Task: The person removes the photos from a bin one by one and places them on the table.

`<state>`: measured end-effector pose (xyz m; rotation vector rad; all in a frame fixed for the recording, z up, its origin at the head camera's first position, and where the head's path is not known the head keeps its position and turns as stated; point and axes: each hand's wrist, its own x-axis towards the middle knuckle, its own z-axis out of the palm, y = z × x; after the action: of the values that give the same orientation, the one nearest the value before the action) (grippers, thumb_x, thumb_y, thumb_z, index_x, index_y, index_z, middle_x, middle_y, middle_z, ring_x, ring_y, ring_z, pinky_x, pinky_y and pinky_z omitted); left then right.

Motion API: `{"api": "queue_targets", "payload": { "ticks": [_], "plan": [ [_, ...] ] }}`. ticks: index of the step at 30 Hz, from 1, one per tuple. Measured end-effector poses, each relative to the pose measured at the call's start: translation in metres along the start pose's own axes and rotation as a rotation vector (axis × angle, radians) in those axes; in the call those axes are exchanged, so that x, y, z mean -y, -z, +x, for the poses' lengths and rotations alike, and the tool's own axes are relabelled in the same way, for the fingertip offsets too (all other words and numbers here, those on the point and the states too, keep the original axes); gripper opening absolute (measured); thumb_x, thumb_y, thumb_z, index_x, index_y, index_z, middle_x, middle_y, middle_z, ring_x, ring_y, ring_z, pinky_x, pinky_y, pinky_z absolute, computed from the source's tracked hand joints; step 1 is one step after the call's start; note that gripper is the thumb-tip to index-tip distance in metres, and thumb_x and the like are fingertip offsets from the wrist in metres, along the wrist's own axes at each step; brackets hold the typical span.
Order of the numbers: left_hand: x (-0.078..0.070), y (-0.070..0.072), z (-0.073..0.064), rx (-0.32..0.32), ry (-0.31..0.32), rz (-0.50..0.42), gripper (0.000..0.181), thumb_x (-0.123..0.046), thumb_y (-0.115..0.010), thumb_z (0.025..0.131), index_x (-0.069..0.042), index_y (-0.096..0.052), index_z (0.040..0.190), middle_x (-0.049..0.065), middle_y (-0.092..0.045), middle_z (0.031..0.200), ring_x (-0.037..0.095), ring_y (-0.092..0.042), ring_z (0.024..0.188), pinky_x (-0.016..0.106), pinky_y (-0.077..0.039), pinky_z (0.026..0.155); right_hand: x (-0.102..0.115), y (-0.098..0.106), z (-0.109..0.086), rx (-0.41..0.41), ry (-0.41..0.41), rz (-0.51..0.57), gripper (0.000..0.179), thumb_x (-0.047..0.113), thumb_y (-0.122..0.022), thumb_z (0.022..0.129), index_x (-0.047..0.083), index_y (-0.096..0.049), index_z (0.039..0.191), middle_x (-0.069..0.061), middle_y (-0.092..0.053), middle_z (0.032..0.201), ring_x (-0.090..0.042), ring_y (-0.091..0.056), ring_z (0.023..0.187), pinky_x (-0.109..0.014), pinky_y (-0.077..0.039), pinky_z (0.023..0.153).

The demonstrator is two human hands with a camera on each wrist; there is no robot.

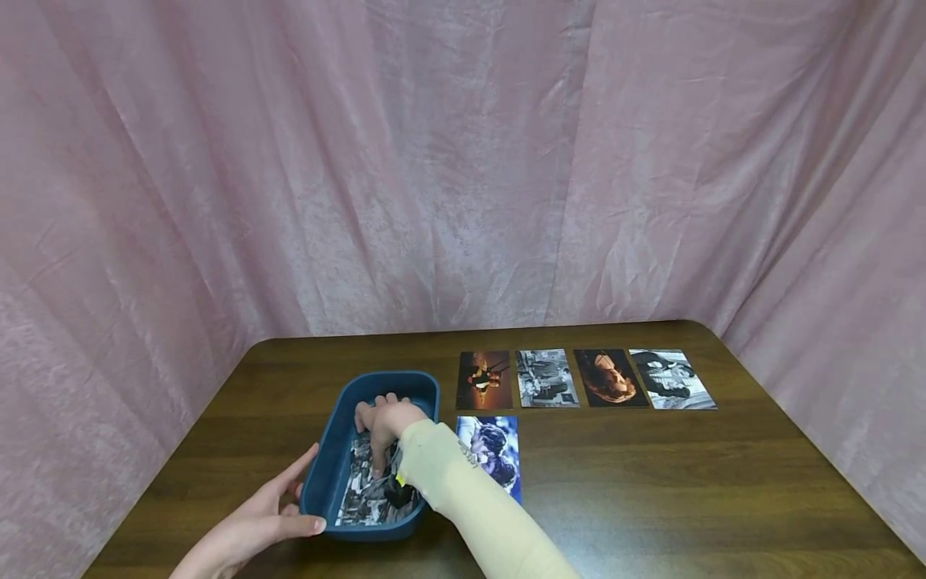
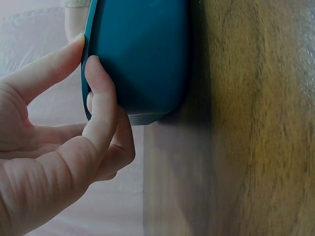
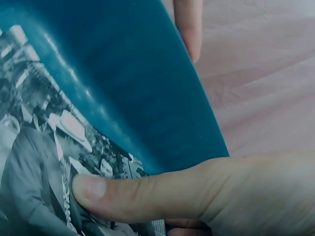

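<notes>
A dark teal plastic bin [image 1: 329,462] stands on the table at left of centre. My left hand [image 1: 249,519] grips its near left corner, thumb [image 2: 61,66] at the rim and curled fingers against the outer wall. My right hand [image 1: 391,422] reaches inside. Its thumb [image 3: 142,194] lies on the face of a black-and-white photo [image 3: 37,162] of a crowd, holding it near one edge; the fingers bend in by that edge, mostly hidden under the thumb. The photo [image 1: 362,498] lies low in the bin, partly covered by the right hand.
In a row to the right lie a brown-orange photo [image 1: 483,380], a black-and-white one [image 1: 546,378], a dark portrait [image 1: 611,378] and another black-and-white one [image 1: 671,378]. A bluish photo [image 1: 495,450] sits beside the bin, partly behind the right forearm. Pink curtains [image 1: 463,161] surround the wooden table [image 1: 673,482].
</notes>
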<state>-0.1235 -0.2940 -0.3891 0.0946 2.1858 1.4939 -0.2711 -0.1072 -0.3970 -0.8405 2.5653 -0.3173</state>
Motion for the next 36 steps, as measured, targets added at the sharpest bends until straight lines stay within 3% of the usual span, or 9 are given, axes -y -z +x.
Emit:
{"api": "queue_targets", "payload": {
  "ticks": [8,12,15,19,23,27,30,34,36],
  "plan": [
    [0.0,0.001,0.0,0.006,-0.007,0.0,0.099,-0.011,-0.065,0.092,-0.008,0.008,0.158,0.01,-0.039,0.104,0.009,-0.046,0.068,0.028,-0.046,0.072,-0.002,0.001,0.006,0.006,0.053,0.149,0.05,0.007,-0.083,0.077,0.026,-0.052,0.112,0.006,-0.059,0.099,-0.014,-0.052,0.087,-0.029,-0.046,0.074],
    [0.0,0.001,0.001,0.009,-0.006,-0.002,0.099,-0.011,-0.065,0.092,-0.007,0.008,0.158,0.011,-0.042,0.104,0.011,-0.048,0.069,0.029,-0.048,0.074,-0.001,0.004,0.006,-0.059,0.081,0.111,0.042,-0.001,-0.076,0.081,0.017,-0.064,0.116,0.004,-0.067,0.111,-0.01,-0.059,0.094,-0.024,-0.052,0.077],
    [0.0,0.001,0.001,0.007,0.001,-0.001,0.099,-0.012,-0.065,0.092,-0.008,0.008,0.158,0.011,-0.041,0.104,0.009,-0.046,0.067,0.028,-0.047,0.072,-0.001,0.008,0.004,-0.102,0.101,0.109,0.033,-0.003,-0.073,0.083,0.015,-0.072,0.111,0.003,-0.069,0.115,-0.009,-0.062,0.095,-0.024,-0.054,0.078],
    [0.0,0.0,0.001,-0.003,0.003,0.008,0.099,-0.013,-0.066,0.092,-0.007,0.007,0.159,0.01,-0.038,0.103,0.008,-0.042,0.063,0.027,-0.045,0.068,-0.004,0.016,0.001,-0.092,0.12,0.146,0.025,0.001,-0.072,0.086,0.022,-0.073,0.098,0.007,-0.067,0.108,-0.01,-0.057,0.079,-0.024,-0.05,0.067],
    [0.0,0.0,0.0,-0.013,-0.01,0.01,0.099,-0.012,-0.067,0.091,-0.007,0.006,0.159,0.01,-0.04,0.102,0.009,-0.042,0.064,0.026,-0.045,0.068,-0.008,0.024,0.0,-0.048,0.162,0.179,0.023,0.004,-0.072,0.087,0.026,-0.073,0.094,0.008,-0.067,0.105,-0.01,-0.057,0.075,-0.025,-0.048,0.065],
    [0.001,0.0,0.0,-0.004,-0.01,-0.002,0.1,-0.011,-0.066,0.091,-0.007,0.007,0.158,0.01,-0.041,0.102,0.01,-0.046,0.066,0.027,-0.047,0.071,-0.014,0.03,-0.003,-0.01,0.199,0.211,0.022,0.009,-0.073,0.088,0.028,-0.077,0.1,0.009,-0.07,0.111,-0.009,-0.064,0.091,-0.024,-0.05,0.072],
    [0.001,-0.001,0.0,0.005,-0.009,-0.012,0.1,-0.01,-0.066,0.091,-0.006,0.008,0.158,0.011,-0.041,0.103,0.012,-0.049,0.069,0.029,-0.048,0.075,-0.021,0.033,-0.007,0.034,0.204,0.235,0.032,0.009,-0.073,0.087,0.03,-0.076,0.11,0.01,-0.069,0.12,-0.009,-0.063,0.1,-0.026,-0.052,0.075],
    [0.001,0.0,0.0,0.004,-0.016,-0.013,0.1,-0.01,-0.066,0.091,-0.006,0.008,0.158,0.012,-0.042,0.104,0.013,-0.051,0.072,0.03,-0.049,0.076,-0.031,0.037,-0.014,0.164,0.22,0.285,0.057,0.002,-0.071,0.086,0.034,-0.063,0.133,-0.001,-0.066,0.121,-0.013,-0.057,0.08,-0.031,-0.056,0.069],
    [0.001,0.0,-0.001,0.004,-0.017,-0.013,0.1,-0.009,-0.066,0.091,-0.006,0.008,0.158,0.012,-0.042,0.104,0.013,-0.052,0.074,0.03,-0.049,0.077,-0.034,0.039,-0.018,0.235,0.219,0.314,0.068,-0.001,-0.07,0.086,0.036,-0.054,0.141,-0.005,-0.056,0.135,-0.014,-0.055,0.071,-0.032,-0.058,0.066]
  ]
}}
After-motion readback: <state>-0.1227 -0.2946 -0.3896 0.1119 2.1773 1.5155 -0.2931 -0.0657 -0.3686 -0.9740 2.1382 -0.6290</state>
